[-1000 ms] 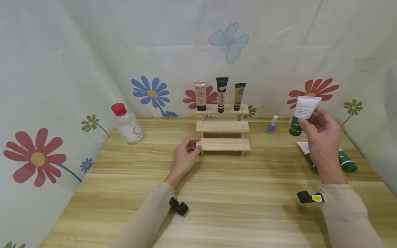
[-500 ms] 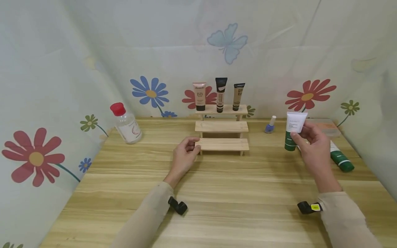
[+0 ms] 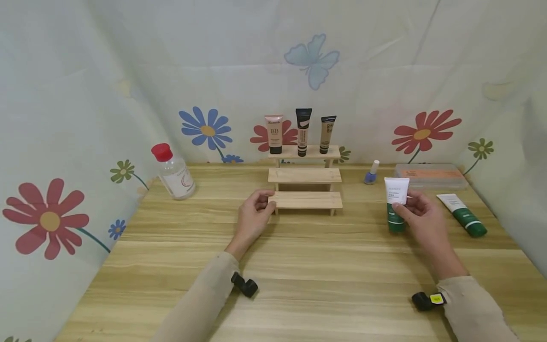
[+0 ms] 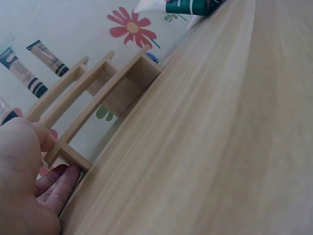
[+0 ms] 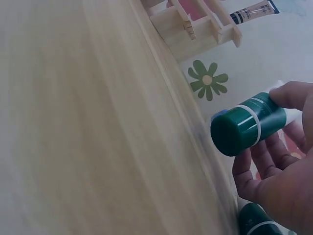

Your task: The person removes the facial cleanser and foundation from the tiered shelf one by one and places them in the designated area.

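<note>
My left hand grips the left end of the bottom step of a three-tier wooden display stand. In the left wrist view, its fingers curl around the stand's front leg. Away to the right, my right hand pinches a white and green squeeze tube between thumb and fingers. The tube is upright, cap down; its green cap shows up close in the right wrist view. On the top step stand a pink BB cream tube, a black-topped tube and a small tan tube.
A second white and green tube lies on the table right of my right hand. Behind are a flat clear plastic box and a purple nail polish bottle. A red-capped clear bottle stands at the left.
My right hand has brought the squeeze tube down and left, straightening it upright. The plastic box and the lying tube have come into fuller view. My left hand keeps its place on the stand.
</note>
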A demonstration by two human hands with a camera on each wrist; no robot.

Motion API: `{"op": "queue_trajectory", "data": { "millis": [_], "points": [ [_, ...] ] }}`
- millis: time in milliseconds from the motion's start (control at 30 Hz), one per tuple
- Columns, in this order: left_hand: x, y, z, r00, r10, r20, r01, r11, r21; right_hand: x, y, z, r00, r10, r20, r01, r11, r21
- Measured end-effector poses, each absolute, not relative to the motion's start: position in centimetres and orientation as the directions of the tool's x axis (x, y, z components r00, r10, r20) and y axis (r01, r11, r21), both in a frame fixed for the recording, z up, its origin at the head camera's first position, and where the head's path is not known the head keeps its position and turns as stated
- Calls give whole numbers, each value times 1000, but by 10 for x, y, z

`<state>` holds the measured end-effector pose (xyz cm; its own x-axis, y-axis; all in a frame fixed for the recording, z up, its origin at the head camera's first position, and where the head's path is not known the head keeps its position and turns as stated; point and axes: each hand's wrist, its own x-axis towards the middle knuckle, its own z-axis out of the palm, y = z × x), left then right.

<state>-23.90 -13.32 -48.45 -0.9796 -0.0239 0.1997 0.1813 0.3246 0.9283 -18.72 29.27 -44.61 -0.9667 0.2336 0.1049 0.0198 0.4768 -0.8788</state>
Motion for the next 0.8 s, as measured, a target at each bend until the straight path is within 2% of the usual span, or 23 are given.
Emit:
{"op": "queue_trajectory", "data": {
  "millis": [233,600,800],
  "points": [
    [-239,-133,-486,-980,-30,195,174,335,926,-186,292,-456,-977,184,106,-6,472,-882],
    [-239,-132,-484,-980,-31,198,176,339,924,-190,294,-472,-954,183,236,-90,576,-812],
    [-240,-133,-485,-979,-36,202,179,337,924,-194,291,-475,-953,168,252,-98,616,-782]
  ]
}}
